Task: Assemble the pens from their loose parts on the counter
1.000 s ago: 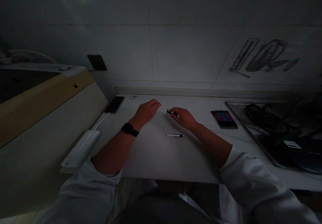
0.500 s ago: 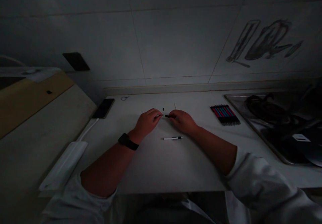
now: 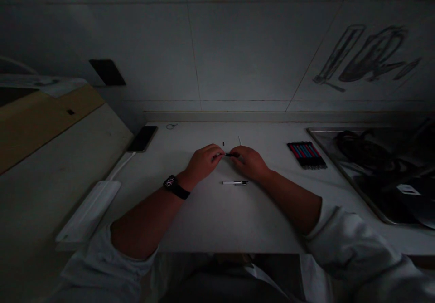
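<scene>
My left hand (image 3: pixel 205 161), with a black watch (image 3: pixel 171 183) on the wrist, is closed in a pinch over the white counter. What its fingertips hold is too small and dark to make out. Facing it, my right hand (image 3: pixel 250 163) pinches a short black pen part (image 3: pixel 229 155), whose left end meets the left fingertips. A white and black pen (image 3: pixel 234 183) lies just below the hands. Beyond them are a tiny dark piece (image 3: pixel 223 144) and a thin white stick (image 3: pixel 239 139), partly behind my right hand.
A row of several pens (image 3: pixel 306 154) with red and blue parts lies to the right, beside a metal-rimmed sink (image 3: pixel 340 171) holding dark items. At left are a phone (image 3: pixel 143 139), a white power strip (image 3: pixel 89 211) and a small ring (image 3: pixel 171 126). The wall (image 3: pixel 238 58) closes off the back.
My hands have come closer together, and the black pen part in my right hand now reaches my left fingertips. The whole view has shifted slightly.
</scene>
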`<state>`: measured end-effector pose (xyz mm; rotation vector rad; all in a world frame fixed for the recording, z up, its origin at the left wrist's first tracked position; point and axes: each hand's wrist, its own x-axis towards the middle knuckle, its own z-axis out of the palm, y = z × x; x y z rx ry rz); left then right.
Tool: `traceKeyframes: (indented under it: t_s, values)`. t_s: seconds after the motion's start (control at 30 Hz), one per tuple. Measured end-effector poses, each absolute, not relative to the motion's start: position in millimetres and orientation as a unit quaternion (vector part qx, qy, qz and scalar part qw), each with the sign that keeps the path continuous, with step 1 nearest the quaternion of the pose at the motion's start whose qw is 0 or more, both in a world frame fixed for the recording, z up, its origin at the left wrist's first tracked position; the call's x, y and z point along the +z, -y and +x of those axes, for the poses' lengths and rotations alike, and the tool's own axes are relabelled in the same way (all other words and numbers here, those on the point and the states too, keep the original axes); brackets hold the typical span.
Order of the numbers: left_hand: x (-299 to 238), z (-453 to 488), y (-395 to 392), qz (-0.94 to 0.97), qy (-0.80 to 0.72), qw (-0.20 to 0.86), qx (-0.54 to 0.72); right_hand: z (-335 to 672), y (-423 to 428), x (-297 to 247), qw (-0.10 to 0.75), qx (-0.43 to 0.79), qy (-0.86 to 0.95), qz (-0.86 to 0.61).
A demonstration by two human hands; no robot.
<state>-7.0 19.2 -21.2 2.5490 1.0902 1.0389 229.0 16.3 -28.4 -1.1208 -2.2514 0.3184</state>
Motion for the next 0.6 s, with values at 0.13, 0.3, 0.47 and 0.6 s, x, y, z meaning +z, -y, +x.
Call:
traceKeyframes:
  t_s: [0.13, 0.3, 0.47, 0.6]
  values:
    - [-21.8, -6.3, -19.2, 0.856, -0.360, 0.091, 0.360, 230.8, -16.8, -30.9, 0.317, 0.113, 0.847, -0.411]
    - [-23.5, -5.0, -18.6, 0.853, -0.358, 0.107, 0.365, 232.2, -17.3, -31.7, 0.335, 0.102, 0.842, -0.411]
    - [-21.8, -5.5, -17.4, 0.848, -0.363, 0.104, 0.372, 230.2, -17.2, -27.8, 0.312, 0.123, 0.846, -0.415]
    - [-20.4, -5.7, -17.3, 0.847, -0.357, 0.104, 0.381, 229.5, -16.0, -29.1, 0.313, 0.146, 0.838, -0.422]
